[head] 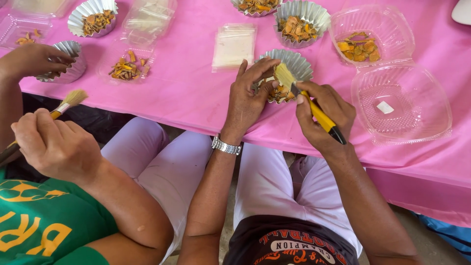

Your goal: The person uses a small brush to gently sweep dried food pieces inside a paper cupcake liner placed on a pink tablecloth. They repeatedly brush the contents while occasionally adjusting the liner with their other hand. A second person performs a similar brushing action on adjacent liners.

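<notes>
My left hand (pixel 250 95) pinches an orange chip at the near rim of a fluted foil cup (pixel 294 63) that holds several orange-brown chips (pixel 280 92). A metal watch sits on that wrist. My right hand (pixel 325 115) grips a yellow-handled brush (pixel 314 109), its pale bristles touching the chip at my left fingertips. Both hands hover over the near edge of the pink table (pixel 191 93).
A co-worker on the left holds a second brush (pixel 68 102) and a foil cup (pixel 68 61). More foil cups with chips (pixel 93 17) (pixel 300 19), open clear clamshell boxes (pixel 387 64) (pixel 130 59), and a stack of clear bags (pixel 234 45) lie on the table.
</notes>
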